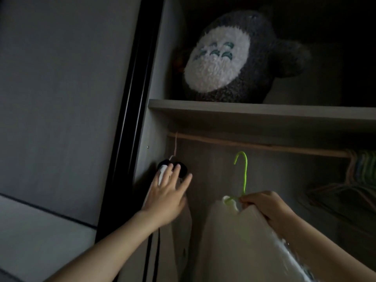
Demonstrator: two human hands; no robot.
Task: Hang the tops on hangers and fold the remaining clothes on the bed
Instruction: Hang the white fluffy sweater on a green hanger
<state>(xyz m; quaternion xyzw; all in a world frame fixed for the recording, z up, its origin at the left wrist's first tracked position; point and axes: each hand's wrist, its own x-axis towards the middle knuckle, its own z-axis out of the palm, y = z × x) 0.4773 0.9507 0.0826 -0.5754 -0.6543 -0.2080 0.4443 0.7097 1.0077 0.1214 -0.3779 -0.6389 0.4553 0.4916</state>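
White top [234, 247] on green hanger [245, 176] gripped by right hand [264, 206], 5 o'clock; left hand [168, 198] splayed wide; Totoro plush [234, 58] on wardrobe shelf [244, 110], 12 o'clock.

A plush toy [234, 58] sits on the wardrobe shelf [264, 112] above the rail [254, 145] — one garment [183, 224] hanging at its left end, spare hangers [362, 169] bunched at its right.

Dim throughout. Space above the shelf [244, 110] falls to near black toward the upper right corner. Faint light from the camera side lifts the white top [234, 241] and green hanger [243, 174]. Glare streak on the top at lower right. Soft, grainy; slight wide-angle bend at the left edge.
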